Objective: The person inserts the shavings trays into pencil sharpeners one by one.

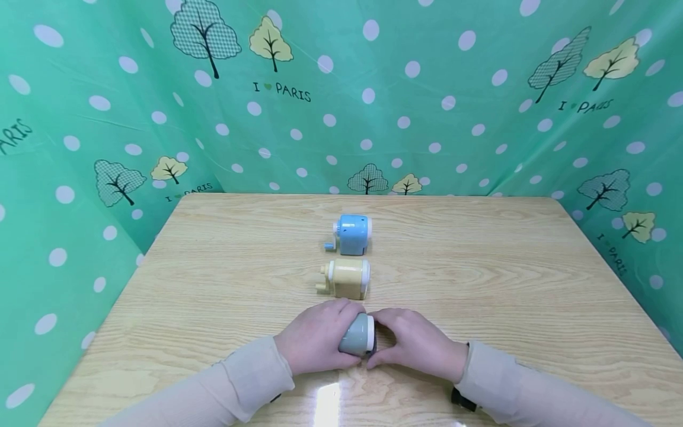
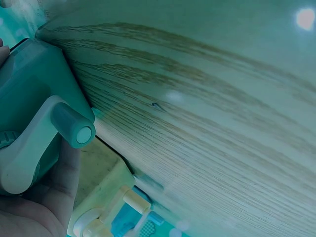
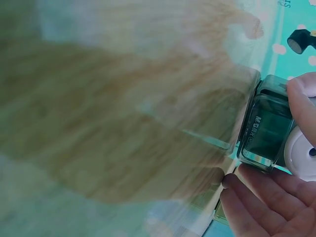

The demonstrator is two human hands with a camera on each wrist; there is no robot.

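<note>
A grey-green crank pencil sharpener point(image 1: 354, 335) sits low over the near part of the table. My left hand point(image 1: 320, 337) grips its body from the left; its white crank arm point(image 2: 32, 140) and green knob show in the left wrist view. At the sharpener's front end, my right hand point(image 1: 416, 344) has thumb and fingers on either side of the clear, dark-tinted shavings drawer point(image 3: 268, 131), pinching it. The white round face with the pencil hole point(image 3: 302, 153) lies beside the drawer. Whether the drawer is partly pulled out, I cannot tell.
Just beyond my hands stands a cream crank sharpener point(image 1: 349, 279), with a blue one point(image 1: 353, 234) behind it, both with cranks to the left. The wooden table point(image 1: 480, 255) meets a green dotted curtain point(image 1: 373, 118) at its back and sides.
</note>
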